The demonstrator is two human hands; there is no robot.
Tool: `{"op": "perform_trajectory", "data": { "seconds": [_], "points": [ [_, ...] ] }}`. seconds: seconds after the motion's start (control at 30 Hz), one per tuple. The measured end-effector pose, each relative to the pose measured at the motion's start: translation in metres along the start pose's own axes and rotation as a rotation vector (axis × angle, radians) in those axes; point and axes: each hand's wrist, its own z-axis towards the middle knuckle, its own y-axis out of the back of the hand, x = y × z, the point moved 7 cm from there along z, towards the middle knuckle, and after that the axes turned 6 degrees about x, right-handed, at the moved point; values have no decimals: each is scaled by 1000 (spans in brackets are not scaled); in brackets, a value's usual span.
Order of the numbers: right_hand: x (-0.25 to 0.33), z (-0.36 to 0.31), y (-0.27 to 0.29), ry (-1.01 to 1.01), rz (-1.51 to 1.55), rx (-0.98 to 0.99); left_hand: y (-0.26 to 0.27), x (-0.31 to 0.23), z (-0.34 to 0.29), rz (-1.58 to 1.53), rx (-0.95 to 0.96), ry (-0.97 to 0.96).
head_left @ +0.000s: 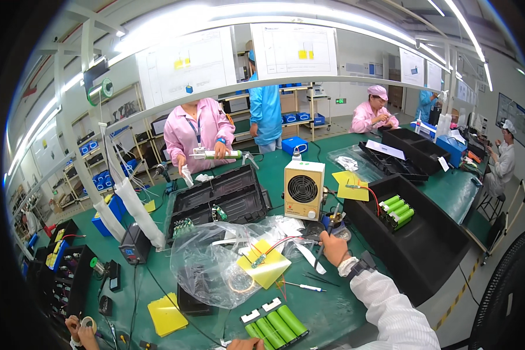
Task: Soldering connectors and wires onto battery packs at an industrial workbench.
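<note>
At the lower edge, my left hand (246,345) touches the near left corner of a green cylindrical-cell battery pack (279,326) with white strips on its far end. Most of that hand is cut off, so its grip is hidden. My right hand (334,248) is closed around a thin dark rod-shaped tool (319,252), beside a small tool holder (334,220). Left of it, a small green circuit board (258,261) with red and black wires lies on yellow sheets (268,274). A white-and-blue pen-like tool (309,287) rests between board and battery pack.
A beige fan unit (304,189) stands ahead. Right is a black case (417,248) holding green cells (396,210). Clear plastic bag (207,271), yellow sheets (167,315) and an open black case (219,201) lie left. Opposite, a person in pink (201,131) holds a green-and-white tube-like item.
</note>
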Motion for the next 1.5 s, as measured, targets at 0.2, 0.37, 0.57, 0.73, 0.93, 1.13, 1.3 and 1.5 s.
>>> {"op": "perform_trajectory", "data": {
  "seconds": [0.2, 0.37, 0.57, 0.73, 0.93, 1.13, 1.3, 1.5],
  "points": [
    [-13, 10, -24, -45, -90, 161, 5, 1, -2, 46, -18, 18],
    [-16, 6, -10, 34, -92, 157, 2, 1, -3, 27, -5, 9],
    [-19, -14, 15, 102, -105, 127, 3, 4, -3, 11, -2, 20],
    [-14, -21, 33, 17, -128, 203, 4, 5, -3, -1, 8, 23],
    [27, -27, 97, 90, 8, 30, 5, 8, -2, 9, 13, 45],
    [33, -32, 144, 29, 24, -199, 9, 11, 1, 34, 22, 28],
    [29, -58, 111, -64, 433, -196, 26, 19, 1, 44, -80, 69],
    [7, -78, 70, -310, 323, -78, 21, 19, 2, 50, -55, 47]
  ]
}}
